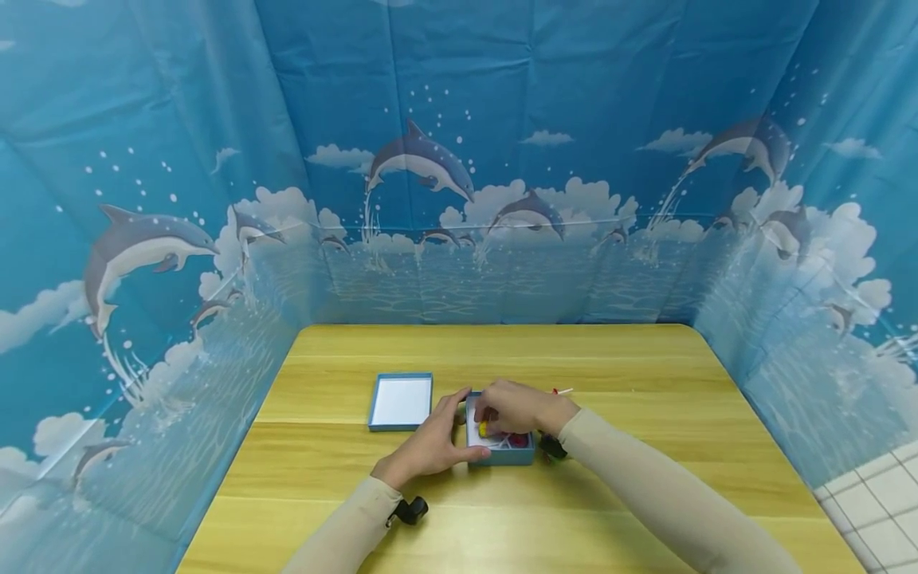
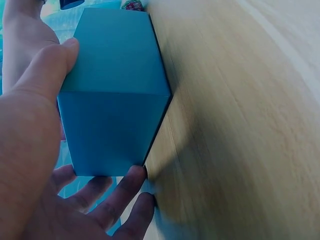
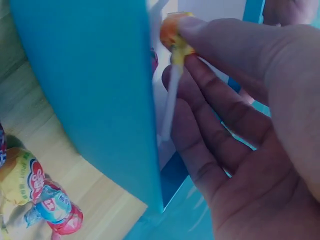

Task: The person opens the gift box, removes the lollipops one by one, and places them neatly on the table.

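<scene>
A blue open-topped box [image 1: 511,457] with a white inside stands on the table. My left hand [image 1: 432,446] holds it from the left, thumb at the near edge and fingers spread at the far side; in the left wrist view the fingers curve along the box wall [image 2: 115,130]. Reaching into the box from above, my right hand [image 1: 511,405] pinches an orange-and-yellow wrapped lollipop [image 3: 176,35] between thumb and forefinger, its white stick [image 3: 171,102] pointing down in the right wrist view. A red lollipop [image 1: 518,439] and white sticks lie inside the box.
Left of the box lies its blue-rimmed lid [image 1: 402,401], white inside facing up. Several wrapped lollipops lie on the table right of the box, among them a yellow one [image 3: 21,175] and a blue one [image 3: 54,206]. A dolphin-print curtain [image 1: 459,271] surrounds the wooden table [image 1: 344,351].
</scene>
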Motion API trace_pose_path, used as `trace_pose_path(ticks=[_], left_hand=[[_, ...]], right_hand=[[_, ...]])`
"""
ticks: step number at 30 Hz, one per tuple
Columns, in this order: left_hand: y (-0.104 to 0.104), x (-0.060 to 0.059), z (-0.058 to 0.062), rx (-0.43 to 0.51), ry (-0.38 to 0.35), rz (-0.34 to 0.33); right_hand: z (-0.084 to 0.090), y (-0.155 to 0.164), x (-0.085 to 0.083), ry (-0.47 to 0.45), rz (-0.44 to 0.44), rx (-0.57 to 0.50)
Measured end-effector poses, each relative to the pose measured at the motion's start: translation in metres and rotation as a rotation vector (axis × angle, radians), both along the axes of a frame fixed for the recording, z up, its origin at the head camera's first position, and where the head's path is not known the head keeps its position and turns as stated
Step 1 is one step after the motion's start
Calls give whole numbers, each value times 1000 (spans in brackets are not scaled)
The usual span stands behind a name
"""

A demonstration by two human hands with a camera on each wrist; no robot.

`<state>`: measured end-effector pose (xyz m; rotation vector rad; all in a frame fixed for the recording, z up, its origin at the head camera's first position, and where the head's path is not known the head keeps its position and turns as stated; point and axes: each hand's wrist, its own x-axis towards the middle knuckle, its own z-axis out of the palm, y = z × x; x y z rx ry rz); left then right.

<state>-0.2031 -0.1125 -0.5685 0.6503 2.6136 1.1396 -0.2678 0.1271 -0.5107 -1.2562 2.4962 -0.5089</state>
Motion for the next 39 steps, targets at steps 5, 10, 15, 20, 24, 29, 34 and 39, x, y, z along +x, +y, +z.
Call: trace_pose_path(ticks=[5,10,15,20,24,29,34,39], left_hand=[[0,0,-1,2,-4,0],[2,-1,0,-7,-5,6],[8,-1,0,-5,-18,13],[16,-2,0,-7,-28,10],[20,-5,2,-25,-31,25],[21,-7,3,-18,-44,45],[21,-8,2,-14,-52,54],[22,-10,-3,-11,-47,56]], right_hand=[[-1,8,-1,-32,-32,-94],[7,21,0,-20,-52,-172],[12,38,4,-20,-110,-220],[17,56,5,3,-158,-251],[19,69,4,48,-172,-269],[17,85,0,82,-206,-285],[13,107,-4,78,-258,-289],[5,129,-8,99,-330,-286]])
